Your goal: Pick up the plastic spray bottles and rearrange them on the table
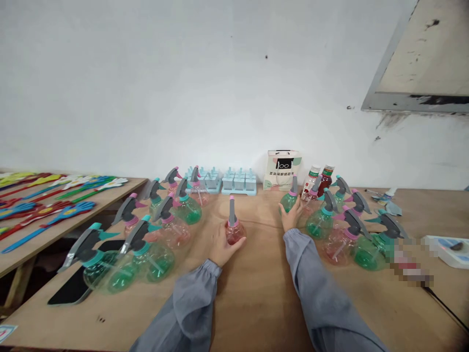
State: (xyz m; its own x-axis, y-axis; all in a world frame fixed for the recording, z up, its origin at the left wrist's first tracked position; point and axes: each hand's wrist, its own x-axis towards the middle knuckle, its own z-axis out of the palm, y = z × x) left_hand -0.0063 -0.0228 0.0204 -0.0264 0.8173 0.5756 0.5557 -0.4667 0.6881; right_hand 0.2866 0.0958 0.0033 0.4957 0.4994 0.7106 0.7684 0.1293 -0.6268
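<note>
Pale and marked, a wall [201, 88] is seen across the back; below it, a brown table [264, 293] is spread, with another table [25, 250] at the left, where colourful toys [73, 211] shaped like hands are laid. Against the wall, a paper bag [280, 182] is stood beside light-blue ice moulds [238, 184], and two drink bottles [325, 182] are placed at its right. Both sides are crowded by spray bottles [337, 248], and by the nearest left ones a phone [69, 289] is partly covered. Between the groups, a pink spray bottle [236, 232] is clasped round its body by the left hand [224, 244]. At the right group's inner edge, a green spray bottle [287, 201] is gripped by the right hand [292, 215], closely hemmed in by neighbouring bottles.
</note>
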